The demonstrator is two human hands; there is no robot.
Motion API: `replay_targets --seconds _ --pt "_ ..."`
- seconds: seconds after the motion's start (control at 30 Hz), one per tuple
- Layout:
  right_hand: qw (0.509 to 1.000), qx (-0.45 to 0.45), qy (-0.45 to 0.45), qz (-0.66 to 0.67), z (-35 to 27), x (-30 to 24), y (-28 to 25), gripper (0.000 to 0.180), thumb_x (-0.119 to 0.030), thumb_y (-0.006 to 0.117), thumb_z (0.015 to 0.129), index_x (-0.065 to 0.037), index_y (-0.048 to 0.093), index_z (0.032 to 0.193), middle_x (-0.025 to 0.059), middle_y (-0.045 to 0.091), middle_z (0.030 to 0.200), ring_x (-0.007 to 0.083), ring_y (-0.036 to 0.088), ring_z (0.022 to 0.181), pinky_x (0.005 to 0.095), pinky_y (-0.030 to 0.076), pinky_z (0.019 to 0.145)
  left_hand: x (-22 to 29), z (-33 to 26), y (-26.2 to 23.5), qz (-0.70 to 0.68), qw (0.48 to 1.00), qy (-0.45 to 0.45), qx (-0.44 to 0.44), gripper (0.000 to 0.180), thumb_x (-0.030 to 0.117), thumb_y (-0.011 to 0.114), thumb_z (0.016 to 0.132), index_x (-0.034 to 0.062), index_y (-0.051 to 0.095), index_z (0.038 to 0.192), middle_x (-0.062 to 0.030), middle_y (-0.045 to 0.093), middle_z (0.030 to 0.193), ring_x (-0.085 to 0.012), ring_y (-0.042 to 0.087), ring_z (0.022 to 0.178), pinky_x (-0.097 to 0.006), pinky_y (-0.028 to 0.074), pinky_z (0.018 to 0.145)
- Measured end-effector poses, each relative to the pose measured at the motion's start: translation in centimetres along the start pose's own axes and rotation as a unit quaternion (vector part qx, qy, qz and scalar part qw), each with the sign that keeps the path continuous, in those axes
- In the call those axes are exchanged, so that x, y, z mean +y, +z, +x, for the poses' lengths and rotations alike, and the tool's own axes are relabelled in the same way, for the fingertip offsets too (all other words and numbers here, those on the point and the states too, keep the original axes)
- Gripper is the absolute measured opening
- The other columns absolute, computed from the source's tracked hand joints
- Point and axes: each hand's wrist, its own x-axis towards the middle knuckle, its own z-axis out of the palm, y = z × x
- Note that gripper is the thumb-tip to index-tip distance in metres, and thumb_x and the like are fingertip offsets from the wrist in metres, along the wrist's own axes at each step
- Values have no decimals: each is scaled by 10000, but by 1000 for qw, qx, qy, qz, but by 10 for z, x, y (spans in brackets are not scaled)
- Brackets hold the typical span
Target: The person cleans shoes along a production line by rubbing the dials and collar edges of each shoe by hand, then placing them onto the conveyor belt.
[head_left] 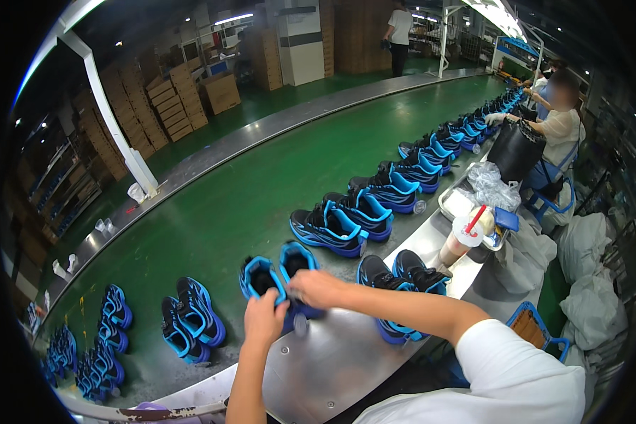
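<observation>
My left hand (263,317) grips the heel of a black and blue sports shoe (259,276) standing at the edge of the green conveyor belt (233,198). My right hand (318,287) holds the shoe's partner (295,261) right beside it. Both shoes point away from me, their openings up. Another pair (401,278) of the same kind rests on the metal workbench (332,367) just to the right of my right arm.
Many more black and blue pairs line the belt, to the far right (374,201) and to the lower left (191,318). A lidded drink cup with a red straw (463,240) and a tray (473,205) stand on the bench. A seated person (555,127) works further along; cardboard boxes (169,99) are stacked behind.
</observation>
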Motion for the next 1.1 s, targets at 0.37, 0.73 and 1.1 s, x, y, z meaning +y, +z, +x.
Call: replay_targets --seconds 0.37,0.73,1.1 --pt "973 -209 -52 78 -186 -107 -23 333 -249 628 856 -111 595 1157 117 582 965 335 631 783 425 532 667 68 -222 -36 -279 948 -116 -99 274 175 769 738 51 650 951 -75 586 710 -195 575 680 -303 458 613" --pt "993 -110 -18 42 -115 -97 -15 405 10 694 632 -150 692 1005 115 576 991 322 570 936 387 495 826 38 -193 7 -6 998 34 60 404 -28 598 702 125 613 1075 -64 554 1185 -314 527 970 -382 494 822" --pt "966 -115 -173 -157 -153 -113 -18 399 2 646 662 -58 635 1056 204 531 1121 369 569 992 402 524 783 83 -198 26 254 964 74 40 226 166 594 742 60 625 938 -142 568 1144 -264 514 952 -344 418 766"
